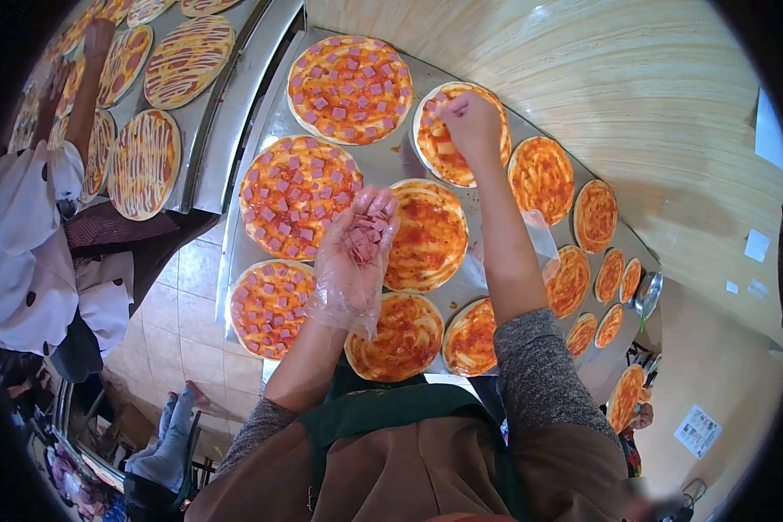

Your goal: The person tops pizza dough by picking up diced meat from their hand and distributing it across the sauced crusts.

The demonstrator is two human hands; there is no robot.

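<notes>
My left hand (pixel 352 257), in a clear plastic glove, is cupped palm up around a pile of pink meat cubes (pixel 365 239). It is above the gap between a meat-topped pizza (pixel 291 196) and a pizza with only sauce (pixel 426 235). My right hand (pixel 471 122) is closed, fingertips together, over the upper sauced pizza (pixel 448 161); what it pinches is too small to make out. A few cubes lie on that pizza near the fingers. Another pizza (pixel 350 87), at the upper left, is dotted with cubes all over.
More sauced pizzas (pixel 541 174) line the metal table (pixel 383 161) to the right. A metal bowl (pixel 648 294) is at its far end. At left a co-worker (pixel 26 244) reaches over pizzas with white stripes (pixel 145 165) on another table. A wall borders the upper right.
</notes>
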